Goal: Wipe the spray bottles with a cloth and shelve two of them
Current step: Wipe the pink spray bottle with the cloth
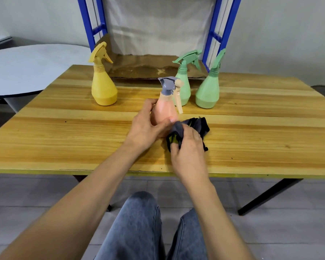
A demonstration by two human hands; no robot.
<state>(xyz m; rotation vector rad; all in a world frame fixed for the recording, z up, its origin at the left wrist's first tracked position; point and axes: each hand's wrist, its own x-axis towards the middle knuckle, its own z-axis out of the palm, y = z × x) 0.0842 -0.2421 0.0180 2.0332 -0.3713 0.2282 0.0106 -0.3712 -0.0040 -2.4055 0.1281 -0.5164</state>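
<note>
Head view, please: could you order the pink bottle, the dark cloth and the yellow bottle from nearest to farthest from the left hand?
1. pink bottle, held in the left hand
2. dark cloth, just right
3. yellow bottle, back left

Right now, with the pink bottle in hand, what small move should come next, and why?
Probably rub the cloth up the pink bottle: the left hand grips it, and the right hand holds the cloth against its lower side only.
</note>
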